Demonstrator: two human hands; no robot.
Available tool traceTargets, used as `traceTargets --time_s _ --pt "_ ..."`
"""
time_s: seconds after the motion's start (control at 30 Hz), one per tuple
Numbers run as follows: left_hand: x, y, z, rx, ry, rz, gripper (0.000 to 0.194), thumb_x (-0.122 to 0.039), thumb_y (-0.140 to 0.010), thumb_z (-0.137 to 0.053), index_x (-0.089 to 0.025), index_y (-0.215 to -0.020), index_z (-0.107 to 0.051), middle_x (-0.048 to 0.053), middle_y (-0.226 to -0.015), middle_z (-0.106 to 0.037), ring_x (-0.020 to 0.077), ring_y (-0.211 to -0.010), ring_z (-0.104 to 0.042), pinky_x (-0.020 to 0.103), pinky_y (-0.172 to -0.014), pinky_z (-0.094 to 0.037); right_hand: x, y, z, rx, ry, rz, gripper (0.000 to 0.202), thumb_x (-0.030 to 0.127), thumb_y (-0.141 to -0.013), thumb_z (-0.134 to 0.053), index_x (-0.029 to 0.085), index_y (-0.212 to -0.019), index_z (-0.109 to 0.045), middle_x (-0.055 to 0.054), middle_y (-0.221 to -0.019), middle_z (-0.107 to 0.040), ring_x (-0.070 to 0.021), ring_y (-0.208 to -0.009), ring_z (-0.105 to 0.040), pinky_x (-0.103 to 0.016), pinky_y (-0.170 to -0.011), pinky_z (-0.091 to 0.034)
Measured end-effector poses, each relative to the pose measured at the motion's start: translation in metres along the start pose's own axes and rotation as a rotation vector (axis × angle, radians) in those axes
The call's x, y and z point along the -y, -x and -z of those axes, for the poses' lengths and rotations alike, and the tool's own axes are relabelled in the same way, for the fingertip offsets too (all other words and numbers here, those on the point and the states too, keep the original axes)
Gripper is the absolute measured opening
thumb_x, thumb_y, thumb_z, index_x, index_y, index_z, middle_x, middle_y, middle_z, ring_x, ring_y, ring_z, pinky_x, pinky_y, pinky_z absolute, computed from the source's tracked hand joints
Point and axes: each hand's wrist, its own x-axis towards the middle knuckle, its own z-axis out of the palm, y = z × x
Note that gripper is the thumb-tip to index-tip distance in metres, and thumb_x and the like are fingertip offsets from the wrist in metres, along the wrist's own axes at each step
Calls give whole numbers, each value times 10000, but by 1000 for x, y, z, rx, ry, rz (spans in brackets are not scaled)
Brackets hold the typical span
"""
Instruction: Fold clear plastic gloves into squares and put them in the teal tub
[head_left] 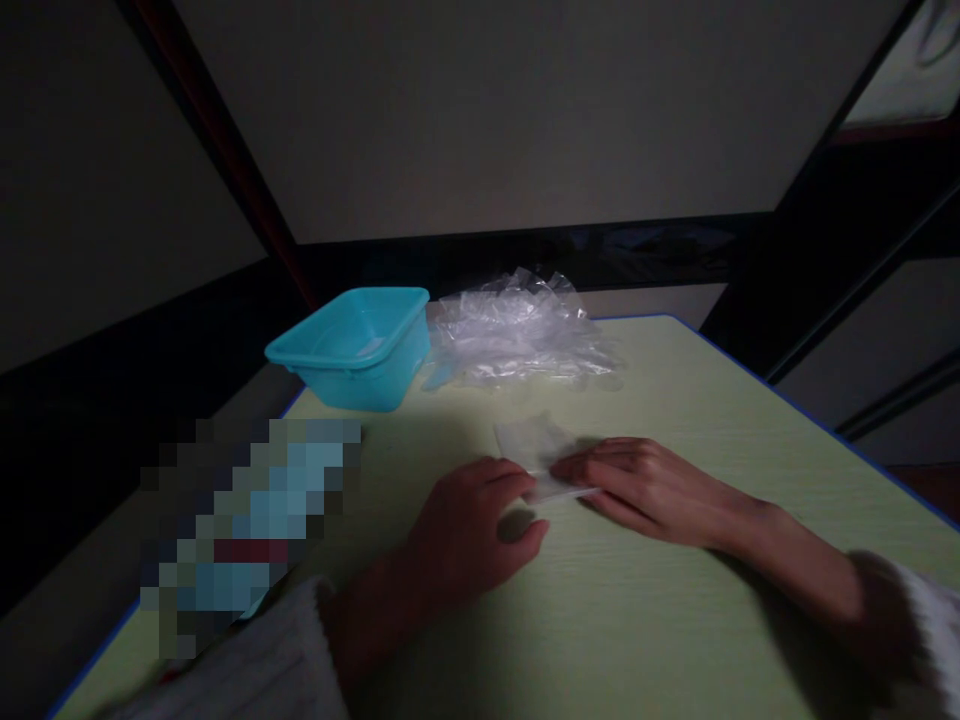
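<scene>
You are working in a dim indoor room that is looking most like part of a home, though the view is leaving that uncertain. A pale green, wood-grained tabletop (709, 400) with blue edging is standing before large, plain beige panels (525, 120) framed in black and dark red. A turquoise plastic household basin (341, 388) is sitting beside crumpled clear plastic packaging (525, 325).
</scene>
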Motion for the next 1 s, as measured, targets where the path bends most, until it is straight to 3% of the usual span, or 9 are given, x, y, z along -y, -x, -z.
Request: traceTargets --time_s 0.17,0.3,0.43,0.53,0.7,0.83,1.0 --pt "6 -9 -1 -8 93 233 99 -126 -694 -556 -158 -722 -645 26 -747 -668 154 -676 -607 256 -648 -484 1 -2 4 -27 -152 -172 263 269 -930 -334 163 -812 -545 -42 -688 -588 -138 -619 -548 -254 -570 -421" --pt "11 -19 -2 -30 208 440 146 -114 -674 -529 -143 -535 -565 -32 -529 -532 99 -506 -503 184 -470 -360 -1 -10 5 -93 -376 -370 227 296 -901 -373 177 -750 -494 16 -591 -495 -105 -504 -455 -218 -468 -333" --pt "15 -26 -3 -21 360 600 178 -131 -670 -511 -137 -492 -507 -52 -467 -449 91 -488 -475 160 -435 -300 -6 -24 0 -153 -573 -540 229 330 -853 -401 195 -669 -418 40 -545 -405 -98 -475 -370 -214 -422 -281" --pt "17 -29 -5 -27 421 659 56 -94 -654 -510 -136 -626 -536 -47 -554 -519 105 -529 -542 163 -462 -363 -12 -33 -7 -174 -657 -626 198 311 -795 -448 197 -639 -401 38 -543 -398 -96 -476 -362 -212 -406 -264" --pt "21 -31 -8 -58 462 676 417 -38 -643 -531 -184 -1015 -416 -70 -688 -527 79 -520 -572 154 -472 -412 -18 -39 -16 -180 -665 -731 173 245 -724 -480 195 -576 -405 21 -519 -438 -99 -465 -392 -217 -403 -278" --pt "24 -32 -10 -73 422 663 535 -5 -635 -533 -211 -1079 -315 -93 -704 -507 36 -454 -522 122 -439 -375 -17 -38 -17 -208 -675 -776 69 189 -697 -476 202 -705 -408 44 -487 -474 -109 -430 -434 -214 -400 -302" --pt "25 -33 -11 -93 429 667 578 -4 -641 -538 -219 -1100 -259 -94 -725 -500 42 -474 -539 135 -461 -401 -12 -38 -19 -294 -618 -799 183 148 -674 -478 214 -807 -371 71 -454 -493 -122 -400 -464 -215 -400 -317"
